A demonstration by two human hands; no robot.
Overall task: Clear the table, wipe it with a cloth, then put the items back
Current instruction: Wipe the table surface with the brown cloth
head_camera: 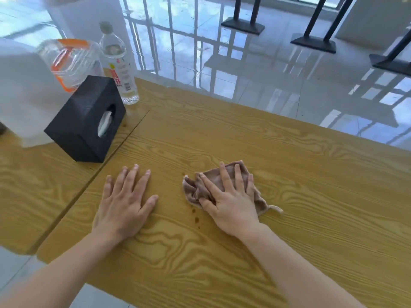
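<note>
A crumpled brown cloth (255, 192) lies on the wooden table (311, 178). My right hand (229, 201) presses flat on the cloth with fingers spread and straight. My left hand (126, 201) rests palm down on the bare wood to the left of it, fingers straight. Small dark spots (195, 215) mark the wood between my hands, just beside the cloth. A black tissue box (85, 121), a clear water bottle (119, 65) and a clear plastic container with an orange lid (71, 61) stand grouped at the far left, on the adjoining table (29, 185).
A white box-like object (22, 92) stands at the left edge behind the tissue box. A seam (124, 141) divides the two tabletops. Beyond the far table edge lies a glossy tiled floor (244, 70) with black table bases (313, 44) at the upper right.
</note>
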